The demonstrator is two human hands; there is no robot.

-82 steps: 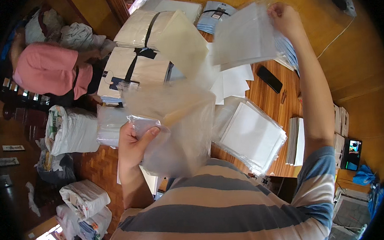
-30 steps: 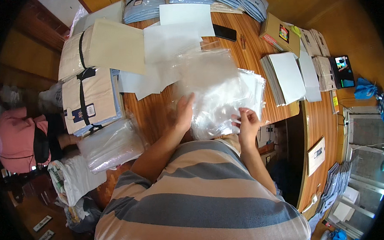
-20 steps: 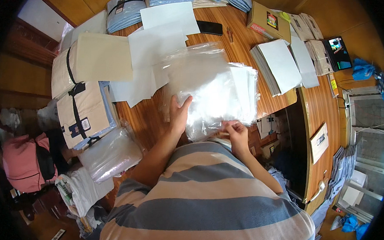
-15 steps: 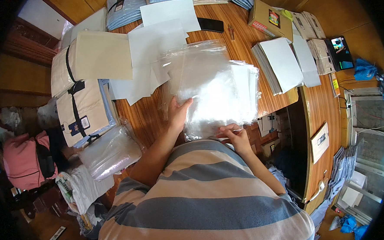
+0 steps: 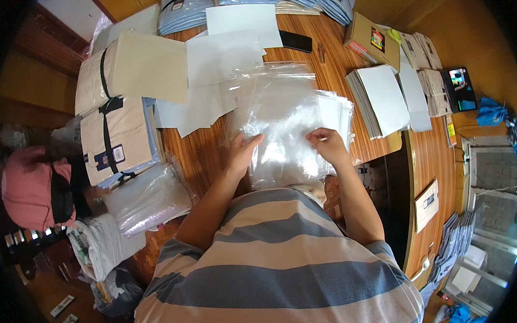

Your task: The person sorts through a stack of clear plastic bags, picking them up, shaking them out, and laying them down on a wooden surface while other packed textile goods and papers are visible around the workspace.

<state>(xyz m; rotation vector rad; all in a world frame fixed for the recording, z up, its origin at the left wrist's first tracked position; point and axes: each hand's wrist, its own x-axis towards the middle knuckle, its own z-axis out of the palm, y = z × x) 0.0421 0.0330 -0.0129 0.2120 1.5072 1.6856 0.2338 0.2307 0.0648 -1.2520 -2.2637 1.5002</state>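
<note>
Both hands, left hand (image 5: 243,153) flat, right hand (image 5: 326,145) seemingly pinching (crinkly, glossy) clear plastic bag (image 5: 280,122).

1 black phone (image 5: 295,41), 1 cardboard box (image 5: 370,41), 2 strapped bundles (image 5: 117,139).

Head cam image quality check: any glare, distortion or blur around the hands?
Head view: strong fisheye, the wooden table edge bows toward the rim and the corners go black. Soft glare on the clear plastic bags under the left hand and right hand washes out their edges. Hands look sharp, with no obvious motion blur. Lighting is even, shadows weak.
</note>
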